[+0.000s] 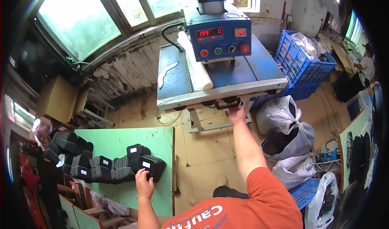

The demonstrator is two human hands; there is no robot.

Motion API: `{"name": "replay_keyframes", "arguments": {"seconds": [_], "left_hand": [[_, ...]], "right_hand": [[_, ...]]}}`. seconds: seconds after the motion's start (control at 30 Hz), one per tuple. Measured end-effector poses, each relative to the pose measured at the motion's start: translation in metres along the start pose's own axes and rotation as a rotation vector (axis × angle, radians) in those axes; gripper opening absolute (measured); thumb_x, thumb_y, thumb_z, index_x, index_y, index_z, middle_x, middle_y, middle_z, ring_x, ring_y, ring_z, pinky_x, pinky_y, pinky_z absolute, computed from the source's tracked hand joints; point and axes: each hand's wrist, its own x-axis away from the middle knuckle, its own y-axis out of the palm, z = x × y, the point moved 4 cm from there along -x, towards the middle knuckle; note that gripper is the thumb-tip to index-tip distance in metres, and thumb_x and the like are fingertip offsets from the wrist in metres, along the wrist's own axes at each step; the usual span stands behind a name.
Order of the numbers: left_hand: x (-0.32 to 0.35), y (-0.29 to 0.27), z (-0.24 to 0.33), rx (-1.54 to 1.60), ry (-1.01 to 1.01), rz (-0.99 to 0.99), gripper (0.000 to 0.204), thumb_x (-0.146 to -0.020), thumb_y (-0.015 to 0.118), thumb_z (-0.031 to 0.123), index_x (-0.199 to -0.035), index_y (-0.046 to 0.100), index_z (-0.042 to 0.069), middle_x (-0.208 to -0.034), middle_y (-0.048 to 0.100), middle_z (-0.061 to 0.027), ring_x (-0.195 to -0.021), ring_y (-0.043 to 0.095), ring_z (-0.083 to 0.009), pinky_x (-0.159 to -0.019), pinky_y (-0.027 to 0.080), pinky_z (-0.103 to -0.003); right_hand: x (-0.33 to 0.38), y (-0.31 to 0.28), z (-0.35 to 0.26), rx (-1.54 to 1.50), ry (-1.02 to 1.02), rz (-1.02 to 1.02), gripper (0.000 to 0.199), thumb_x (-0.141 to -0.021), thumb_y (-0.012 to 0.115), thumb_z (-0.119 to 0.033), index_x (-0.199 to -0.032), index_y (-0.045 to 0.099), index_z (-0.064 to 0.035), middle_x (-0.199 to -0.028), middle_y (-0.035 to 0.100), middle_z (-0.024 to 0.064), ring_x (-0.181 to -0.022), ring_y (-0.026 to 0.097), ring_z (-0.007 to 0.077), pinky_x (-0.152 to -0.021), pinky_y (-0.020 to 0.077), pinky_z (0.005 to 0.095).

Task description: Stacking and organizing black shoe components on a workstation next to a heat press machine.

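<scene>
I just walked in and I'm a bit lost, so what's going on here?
A person in an orange shirt is between two tables. Their left hand is at the nearest black bundle on the green table, fingers loosely open. Their right hand is at a dark handle under the front edge of the blue table; its grip is unclear. On that table, a white roll lies left of the control box with lit displays.

Black pad stack | white-labelled top | on green table | black handle | below blue tabletop
</scene>
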Motion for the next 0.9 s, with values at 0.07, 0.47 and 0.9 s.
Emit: {"name": "replay_keyframes", "arguments": {"seconds": [0.07,0.47,0.9], "left_hand": [[0.001,-0.001,-0.002,-0.01,-0.005,0.008,0.031,-0.065,0.068,-0.002,-0.093,0.055,0.003,-0.113,0.051,-0.0134,-0.108,0.046,-0.0337,-0.094,0.038,-0.04],[-0.008,-0.007,0.0,-0.063,0.063,-0.122,0.026,-0.066,0.072,0.007,-0.087,0.058,0.001,-0.106,0.053,-0.0136,-0.1,0.049,-0.0328,-0.087,0.041,-0.04],[-0.084,0.05,0.166,0.501,0.516,-0.365,0.02,-0.078,0.063,0.012,-0.091,0.061,-0.002,-0.092,0.061,-0.0178,-0.089,0.057,-0.0347,-0.077,0.046,-0.039]], "right_hand": [[0.004,0.003,0.004,0.007,0.02,-0.004,0.055,-0.085,0.034,-0.066,-0.101,0.052,-0.0165,-0.107,0.056,0.0007,-0.106,0.048,0.0164,-0.084,0.0315,0.0431],[0.081,-0.056,0.009,0.098,0.029,-0.132,0.047,-0.088,0.035,-0.06,-0.106,0.046,-0.0187,-0.113,0.051,-0.0012,-0.11,0.043,0.0159,-0.09,0.0273,0.0444],[0.284,-0.105,0.021,0.033,-0.056,0.086,0.086,-0.083,0.04,-0.065,-0.145,0.004,-0.0169,-0.147,0.017,0.0144,-0.137,0.014,0.0297,-0.11,0.006,0.0508]]}}
